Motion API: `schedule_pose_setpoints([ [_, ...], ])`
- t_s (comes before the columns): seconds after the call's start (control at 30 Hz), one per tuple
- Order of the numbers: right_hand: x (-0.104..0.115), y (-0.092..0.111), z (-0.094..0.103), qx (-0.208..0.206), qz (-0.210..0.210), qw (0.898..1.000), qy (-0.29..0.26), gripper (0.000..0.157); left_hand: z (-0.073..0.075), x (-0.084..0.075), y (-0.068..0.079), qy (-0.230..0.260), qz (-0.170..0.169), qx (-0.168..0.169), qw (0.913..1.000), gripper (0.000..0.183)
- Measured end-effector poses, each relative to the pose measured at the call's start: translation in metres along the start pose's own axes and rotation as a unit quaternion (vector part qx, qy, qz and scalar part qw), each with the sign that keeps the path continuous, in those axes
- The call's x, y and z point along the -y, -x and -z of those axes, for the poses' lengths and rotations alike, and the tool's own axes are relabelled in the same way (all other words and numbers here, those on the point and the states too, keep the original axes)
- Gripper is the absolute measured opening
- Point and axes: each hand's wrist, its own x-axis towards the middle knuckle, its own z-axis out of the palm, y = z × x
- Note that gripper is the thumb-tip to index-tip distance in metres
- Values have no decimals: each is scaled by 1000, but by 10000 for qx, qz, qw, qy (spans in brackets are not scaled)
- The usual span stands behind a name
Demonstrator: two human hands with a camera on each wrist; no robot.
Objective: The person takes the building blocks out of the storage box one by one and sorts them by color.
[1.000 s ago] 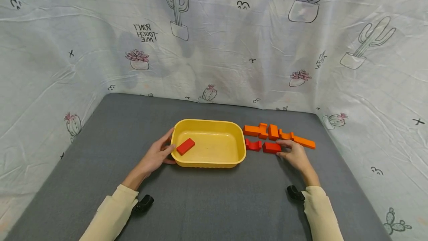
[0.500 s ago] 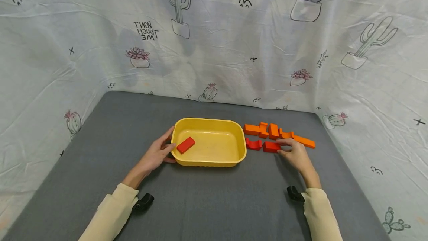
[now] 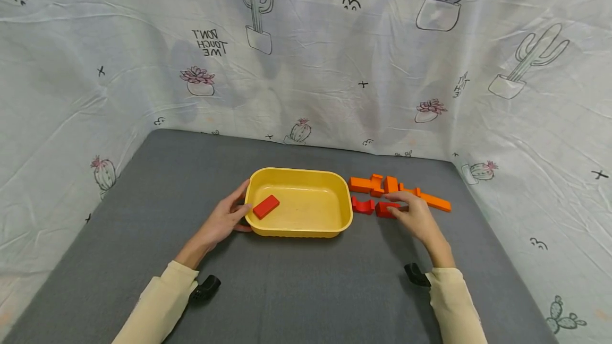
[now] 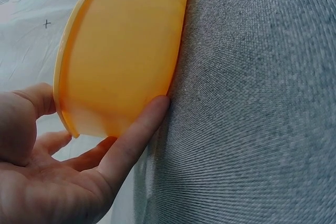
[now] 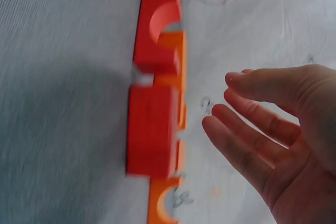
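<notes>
My left hand [image 3: 224,215] holds the left end of a yellow plastic tub [image 3: 330,230]. In the left wrist view the thumb [image 4: 44,98] rests at its rim while the fingers lie along the outer wall. A red rectangular block [image 3: 265,207] lies inside the tub at the left. My right hand [image 3: 415,216] is raised over another red rectangular block [image 3: 386,209] on the grey table. Its fingers are loosely bent, with nothing between them; the right wrist view shows a gap between the fingertips and the block. To that block's left sits a red block with a curved cutout [image 3: 362,206].
Behind the red blocks runs a row of orange blocks, among them a rectangular one [image 3: 359,185], an upright one [image 3: 390,185] and a long flat one [image 3: 436,203]. A white cloth [image 3: 306,68] printed with cacti encloses the grey table [image 3: 306,291].
My right hand has left the right end of the red rectangular block and shifted up and left over it. The left hand and the tub stay in place.
</notes>
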Motion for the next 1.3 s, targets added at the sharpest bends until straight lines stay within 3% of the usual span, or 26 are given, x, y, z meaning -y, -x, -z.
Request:
schedule_pose_setpoints([
  [0.23,24,-9,-11,167,446,9985,-253,30,0,0,-1,12,53,-43,10000,63],
  [0.47,32,-15,-23,208,864,9947,-515,33,-1,0,-1,6,49,-36,10000,63],
  [0.73,40,-17,-32,320,957,9923,-719,31,0,-1,0,67,71,21,9999,62],
  [1.03,53,-23,-39,448,1093,9894,-850,34,-4,-24,10,64,115,64,9999,64],
  [1.3,68,-29,-43,443,1037,9908,-748,31,-5,-27,11,16,92,66,9999,64],
])
